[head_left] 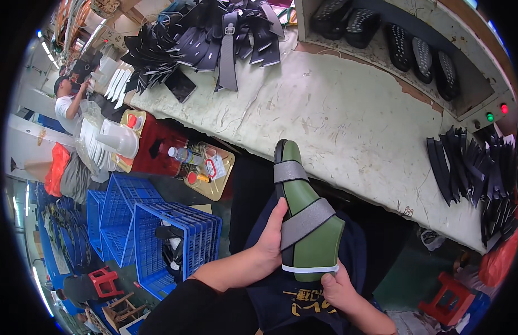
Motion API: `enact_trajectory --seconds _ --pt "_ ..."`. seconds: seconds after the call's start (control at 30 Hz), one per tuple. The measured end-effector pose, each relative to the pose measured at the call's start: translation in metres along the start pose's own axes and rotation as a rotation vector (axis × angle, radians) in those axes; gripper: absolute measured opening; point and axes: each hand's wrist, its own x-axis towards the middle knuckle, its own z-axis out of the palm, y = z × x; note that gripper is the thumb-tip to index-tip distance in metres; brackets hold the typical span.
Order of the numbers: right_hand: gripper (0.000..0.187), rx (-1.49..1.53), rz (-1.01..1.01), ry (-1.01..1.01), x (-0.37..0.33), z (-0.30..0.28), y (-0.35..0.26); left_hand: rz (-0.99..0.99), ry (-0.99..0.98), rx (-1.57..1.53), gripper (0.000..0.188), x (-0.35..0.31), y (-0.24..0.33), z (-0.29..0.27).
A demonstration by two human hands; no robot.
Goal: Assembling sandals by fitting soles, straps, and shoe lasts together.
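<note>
A green shoe last (312,245) with a black edge along its left side is tilted over my lap, its narrow end pointing at the table. Two glittery grey straps cross it: one narrow strap (290,171) at the narrow end and one wide strap (308,223) at the middle. Around the wide end runs a thin white band (310,269). My left hand (273,237) is closed on the left side of the last, its thumb beside the wide strap. My right hand (338,286) is closed at the near right corner, its thumb by the white band; its other fingers are hidden.
A pale, stained worktable (326,106) carries black strap pieces (203,39) at the back and more strips (465,162) at the right. Footwear stands in a machine chamber (376,22). Blue crates (181,223) and a tray (217,173) are on the left, a red stool (446,298) lower right.
</note>
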Motion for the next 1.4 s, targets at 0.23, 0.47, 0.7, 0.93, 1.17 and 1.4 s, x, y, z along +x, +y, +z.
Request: enact_trajectory --seconds 0.23,0.47,0.7,0.93,1.17,1.4 --pt "0.075 0.011 0.299 -0.442 -0.021 -0.048 0.014 0.471 -0.149 0.270 0.081 0.007 -0.012 -0.012" --pt "0.075 0.020 -0.133 0.101 0.000 0.012 -0.065 0.697 -0.552 0.008 0.091 0.006 0.061 0.007" --pt "0.086 -0.135 -0.278 0.120 0.049 0.024 -0.078 0.899 -0.441 0.519 0.096 -0.010 0.015 0.026" --pt "0.072 -0.210 -0.186 0.166 0.036 -0.012 -0.040 1.178 -0.423 0.004 0.096 -0.028 0.109 0.045" --pt "0.055 -0.610 -0.357 0.846 0.066 -0.052 -0.132 0.724 -0.516 -0.256 0.103 -0.009 0.096 0.028" --pt "0.060 -1.374 -0.648 0.969 0.069 -0.053 -0.134 0.383 -0.665 -0.211 0.097 0.015 0.035 0.018"
